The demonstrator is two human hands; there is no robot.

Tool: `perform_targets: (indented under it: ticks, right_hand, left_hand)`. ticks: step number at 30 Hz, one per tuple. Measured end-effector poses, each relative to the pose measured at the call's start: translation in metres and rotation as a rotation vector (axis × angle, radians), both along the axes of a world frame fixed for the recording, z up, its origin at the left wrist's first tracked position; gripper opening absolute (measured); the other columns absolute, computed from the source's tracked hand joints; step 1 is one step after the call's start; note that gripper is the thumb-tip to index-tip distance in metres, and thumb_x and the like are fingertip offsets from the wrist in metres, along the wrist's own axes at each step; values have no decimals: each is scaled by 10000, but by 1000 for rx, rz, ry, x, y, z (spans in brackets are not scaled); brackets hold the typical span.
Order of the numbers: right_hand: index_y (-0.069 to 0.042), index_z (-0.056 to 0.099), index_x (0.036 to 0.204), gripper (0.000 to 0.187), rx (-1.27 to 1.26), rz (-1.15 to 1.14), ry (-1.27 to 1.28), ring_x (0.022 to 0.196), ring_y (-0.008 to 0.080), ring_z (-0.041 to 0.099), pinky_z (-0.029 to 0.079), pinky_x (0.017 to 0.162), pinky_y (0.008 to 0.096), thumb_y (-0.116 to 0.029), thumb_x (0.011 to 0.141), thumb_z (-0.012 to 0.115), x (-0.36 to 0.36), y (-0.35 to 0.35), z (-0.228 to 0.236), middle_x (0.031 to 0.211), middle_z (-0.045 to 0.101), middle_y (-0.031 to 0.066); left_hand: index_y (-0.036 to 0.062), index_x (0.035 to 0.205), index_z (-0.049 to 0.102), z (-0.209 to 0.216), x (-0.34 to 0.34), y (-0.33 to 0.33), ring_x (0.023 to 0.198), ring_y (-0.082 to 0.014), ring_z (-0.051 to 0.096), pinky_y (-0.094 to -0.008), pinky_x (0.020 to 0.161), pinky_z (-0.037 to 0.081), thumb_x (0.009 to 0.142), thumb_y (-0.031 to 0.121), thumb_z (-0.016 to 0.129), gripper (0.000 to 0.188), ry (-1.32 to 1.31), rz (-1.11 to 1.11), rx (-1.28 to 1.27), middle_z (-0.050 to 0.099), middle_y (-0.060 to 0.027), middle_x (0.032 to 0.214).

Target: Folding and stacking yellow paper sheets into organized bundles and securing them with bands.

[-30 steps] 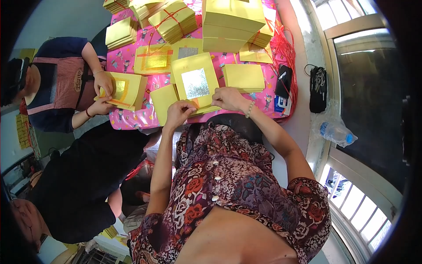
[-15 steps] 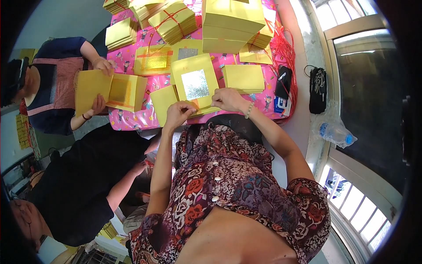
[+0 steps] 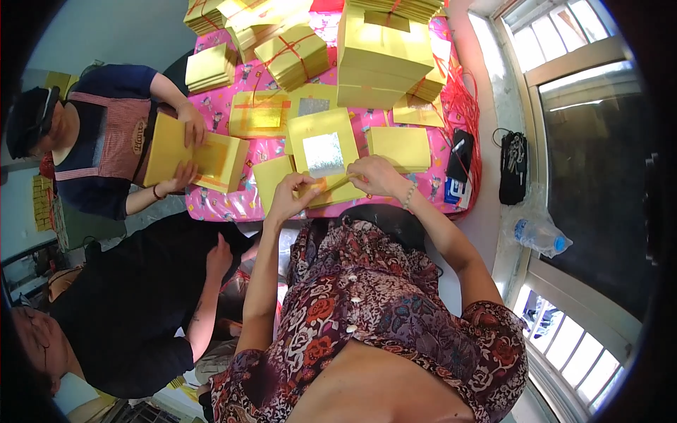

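A yellow paper sheet with a silver foil square [image 3: 323, 154] lies at the near edge of the table. At its near left corner my left hand [image 3: 288, 197] is closed, thumb and fingers pinching the paper edge. My right hand [image 3: 377, 175], a beaded bracelet at its wrist, pinches the same edge farther right. Between them the edge looks curled up; how far it is folded I cannot tell. More yellow paper lies under the sheet, and a folded yellow piece [image 3: 271, 176] sits beside my left hand. A small stack of folded yellow paper [image 3: 400, 146] lies beyond my right hand.
Tall yellow paper stacks [image 3: 381, 60] and red-tied bundles [image 3: 293, 56] fill the pink table's far side. Red string [image 3: 469, 141] and a phone [image 3: 460, 154] lie at right. A co-worker [image 3: 113, 120] handles yellow paper at left; another person [image 3: 134, 296] sits nearer.
The whole view has shifted slightly. My hands stay on the sheet's near edge, which is now more curled. The co-worker's hands have moved over their paper; the nearer person's hand has lifted.
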State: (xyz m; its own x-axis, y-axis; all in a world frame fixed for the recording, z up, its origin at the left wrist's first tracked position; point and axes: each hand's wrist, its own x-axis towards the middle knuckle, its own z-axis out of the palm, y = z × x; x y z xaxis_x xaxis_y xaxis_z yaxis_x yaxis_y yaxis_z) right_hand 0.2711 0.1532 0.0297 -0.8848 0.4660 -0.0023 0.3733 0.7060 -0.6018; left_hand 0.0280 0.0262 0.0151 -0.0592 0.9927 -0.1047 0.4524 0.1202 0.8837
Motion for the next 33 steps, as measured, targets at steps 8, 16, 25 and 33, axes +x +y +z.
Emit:
perform_targets:
  ticks: [8,16,25,33]
  right_hand:
    - [-57,587,1000,239,-218,-235,33,709,333,621,487,650,418,-252,861,600,-28,46,16,760,623,175]
    - [-10,576,1100,363,-676,-469,636,880,226,636,493,739,354,-258,853,675,-48,47,-35,985,645,160]
    - [10,622,904,329,-253,-687,308,865,326,587,468,763,402,-282,794,724,-54,44,-46,908,609,174]
    - [14,594,849,346,-155,-785,253,804,337,558,452,716,419,-281,758,752,-54,39,-48,834,556,179]
  left_hand:
    - [38,1002,654,-34,-23,18,907,-246,596,-368,781,471,782,234,727,304,54,183,190,639,-107,848]
    - [6,981,638,-34,-29,54,608,-73,548,-249,567,441,860,186,664,218,-47,298,-19,627,-34,722]
    - [30,966,595,-47,-23,67,607,-173,607,-320,576,481,827,239,696,271,5,408,-25,614,-59,699]
    - [53,1070,537,-46,-11,65,650,-202,624,-349,598,488,828,238,696,343,63,448,-30,609,-65,736]
